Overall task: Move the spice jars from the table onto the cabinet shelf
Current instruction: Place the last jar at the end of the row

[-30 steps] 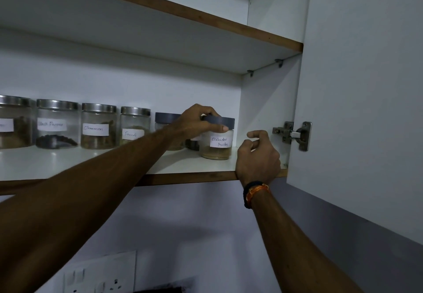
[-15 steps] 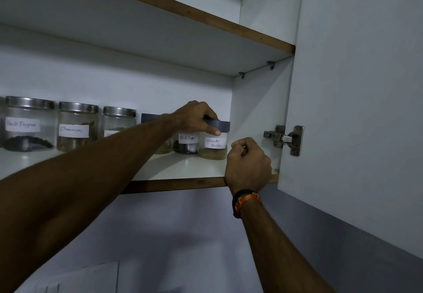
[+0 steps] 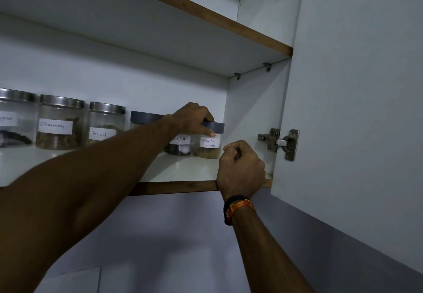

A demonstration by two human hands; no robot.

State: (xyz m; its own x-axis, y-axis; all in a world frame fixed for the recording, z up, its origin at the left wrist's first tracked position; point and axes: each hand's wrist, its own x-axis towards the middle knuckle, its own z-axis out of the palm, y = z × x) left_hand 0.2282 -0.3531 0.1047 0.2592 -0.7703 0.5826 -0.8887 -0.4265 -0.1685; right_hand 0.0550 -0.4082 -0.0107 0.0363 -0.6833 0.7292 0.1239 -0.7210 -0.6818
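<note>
A row of glass spice jars stands at the back of the white cabinet shelf. My left hand grips the grey lid of the coriander powder jar, which stands at the right end of the row. A black pepper jar sits just left of it, partly hidden by my hand. Further left are a grey-lidded jar, the fennel jar, the cinnamon jar and another pepper jar. My right hand is curled in a loose fist at the shelf's front edge and holds nothing.
The open cabinet door hangs close on the right, with a metal hinge beside my right hand. An upper shelf runs overhead. The wall below the cabinet is bare, with a pale switch plate at the bottom left.
My left hand has slid the coriander jar back on the shelf, level with the black pepper jar. My right hand's fingers have curled into a fist.
</note>
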